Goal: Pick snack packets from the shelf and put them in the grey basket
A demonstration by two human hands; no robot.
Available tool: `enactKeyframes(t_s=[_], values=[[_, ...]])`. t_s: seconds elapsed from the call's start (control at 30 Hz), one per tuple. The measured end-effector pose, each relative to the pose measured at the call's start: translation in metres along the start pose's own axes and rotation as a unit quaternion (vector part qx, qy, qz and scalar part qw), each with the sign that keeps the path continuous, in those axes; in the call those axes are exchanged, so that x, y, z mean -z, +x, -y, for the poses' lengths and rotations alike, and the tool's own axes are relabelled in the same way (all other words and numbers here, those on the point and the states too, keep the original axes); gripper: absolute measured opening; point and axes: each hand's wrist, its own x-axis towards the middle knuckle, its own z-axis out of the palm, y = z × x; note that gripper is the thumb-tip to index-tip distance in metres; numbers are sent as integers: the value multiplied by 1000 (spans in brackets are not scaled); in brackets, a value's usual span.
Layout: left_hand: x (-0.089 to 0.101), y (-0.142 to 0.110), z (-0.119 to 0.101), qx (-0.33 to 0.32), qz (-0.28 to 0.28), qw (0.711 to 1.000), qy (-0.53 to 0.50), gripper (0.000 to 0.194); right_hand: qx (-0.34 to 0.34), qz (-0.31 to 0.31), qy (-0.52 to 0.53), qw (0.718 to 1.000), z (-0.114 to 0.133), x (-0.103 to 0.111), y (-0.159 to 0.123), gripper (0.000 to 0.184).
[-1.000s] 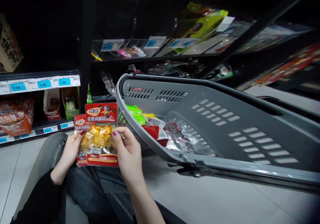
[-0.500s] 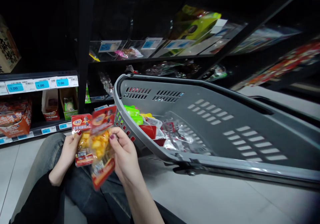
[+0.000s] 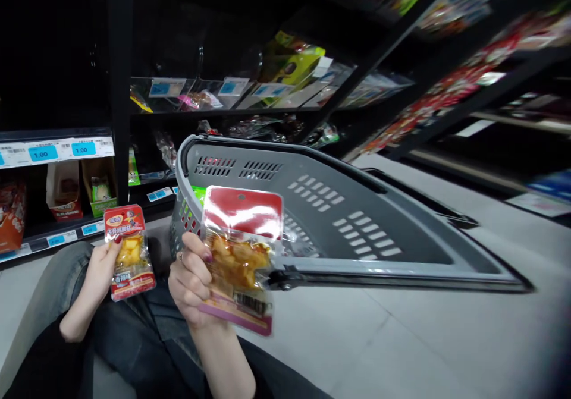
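Note:
Low over my knee, my left hand [image 3: 99,268] pinches a red-topped snack packet [image 3: 130,253] by its left edge, front side up, with yellow chunks showing through a clear window. My right hand [image 3: 191,280] grips a second snack packet [image 3: 241,256] by its left side and holds it upright closer to the camera. This one shows its back, with a barcode near the bottom and brownish-yellow chunks inside. Behind it stands a grey shopping basket [image 3: 357,197], and the packet hides much of what lies in it. A bit of bright green [image 3: 198,194] shows at its left end.
Dark shelves with price labels [image 3: 82,148] run along the back and left. Small open boxes [image 3: 65,191] of snacks sit on the bottom left shelf. Yellow-green bags [image 3: 289,66] lie on a higher shelf. Pale floor tiles [image 3: 357,339] spread out at the right.
The two packets, overlapping before, are now apart. My right hand has raised its packet to the right and turned its back into view. The camera view has swung rightward.

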Motion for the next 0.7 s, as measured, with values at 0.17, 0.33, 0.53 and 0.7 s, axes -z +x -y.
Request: enactKeyframes(t_s=[0.17,0.33,0.53,0.7], values=[[1,2,2,9,-10,1000,-6,40,9,-14,-47,999,6,3,1,31],[-3,-1,-7,14,-18,999,-32,39,4,33,-161,986,12,-8,-5,34],[-7,-8,-21,66,-36,991,-108,34,243,-129,-493,825,13,-39,-25,19],[-3,-8,-21,84,66,966,-235,35,401,-230,-763,453,7,-38,-29,13]])
